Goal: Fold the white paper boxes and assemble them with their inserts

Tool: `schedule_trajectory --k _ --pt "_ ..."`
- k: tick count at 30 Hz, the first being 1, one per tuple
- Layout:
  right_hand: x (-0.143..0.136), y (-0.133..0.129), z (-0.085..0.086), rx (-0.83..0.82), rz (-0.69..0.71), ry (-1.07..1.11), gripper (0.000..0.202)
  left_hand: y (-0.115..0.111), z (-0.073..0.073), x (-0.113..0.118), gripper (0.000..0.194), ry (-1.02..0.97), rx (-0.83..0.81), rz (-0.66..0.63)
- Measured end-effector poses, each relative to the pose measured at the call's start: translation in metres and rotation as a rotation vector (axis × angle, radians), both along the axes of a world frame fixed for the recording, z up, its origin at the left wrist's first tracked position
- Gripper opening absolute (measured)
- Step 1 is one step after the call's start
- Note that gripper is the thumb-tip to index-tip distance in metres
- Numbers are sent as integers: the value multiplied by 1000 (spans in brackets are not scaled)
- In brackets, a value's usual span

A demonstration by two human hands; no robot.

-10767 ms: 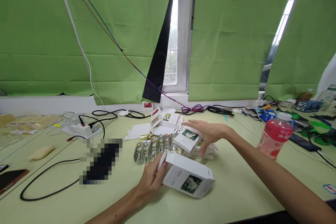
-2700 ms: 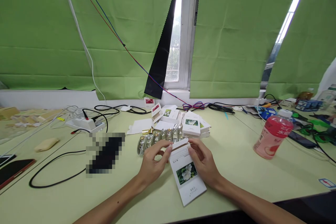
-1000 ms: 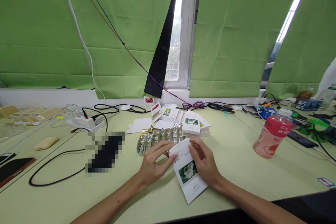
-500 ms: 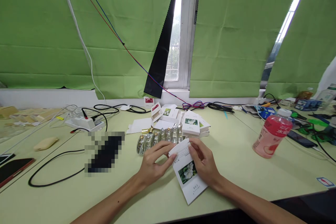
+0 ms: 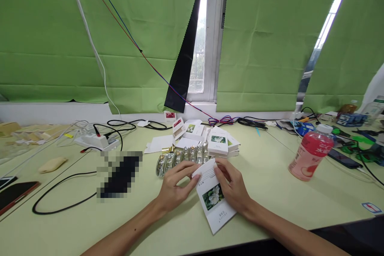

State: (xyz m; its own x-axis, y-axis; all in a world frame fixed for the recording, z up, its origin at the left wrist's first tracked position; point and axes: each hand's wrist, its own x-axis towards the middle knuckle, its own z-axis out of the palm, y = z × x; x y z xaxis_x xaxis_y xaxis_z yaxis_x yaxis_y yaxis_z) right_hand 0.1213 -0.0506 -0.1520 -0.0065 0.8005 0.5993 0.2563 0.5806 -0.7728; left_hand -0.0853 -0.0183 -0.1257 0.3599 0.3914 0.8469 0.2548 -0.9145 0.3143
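Note:
A white carton (image 5: 213,198) with a white-flower picture is held tilted above the table near its front edge. My left hand (image 5: 179,184) pinches its upper left edge between thumb and fingers. Wrapped round the upper right side is my right hand (image 5: 233,186), its thumb on the printed face. Just beyond my hands stands a row of several shiny silvery bottles (image 5: 183,156). Behind them lie stacked white boxes (image 5: 218,146) with flower pictures, and a small box with a red picture (image 5: 178,126).
A pink drink bottle (image 5: 312,154) stands on the right, near a dark phone (image 5: 345,159). To the left are a power strip (image 5: 94,141), looped black cable, a beige pouch (image 5: 52,165) and a red-edged phone (image 5: 16,196). A blurred dark object (image 5: 120,178) lies left of my hands.
The carton has shifted very slightly to the left in my hands. Both hands keep their grip, and the things on the table have not moved.

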Motion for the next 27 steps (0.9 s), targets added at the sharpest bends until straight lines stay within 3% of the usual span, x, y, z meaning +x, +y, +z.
schedule_trajectory --k 4,11,27 --pt "-2 -1 0 -41 17 73 23 0 1 1 20 -1 -28 11" --pt "1 -1 0 -91 121 121 42 0 4 2 19 -8 -64 20" --pt "3 0 0 -77 108 67 34 0 0 4 24 -19 -107 41"
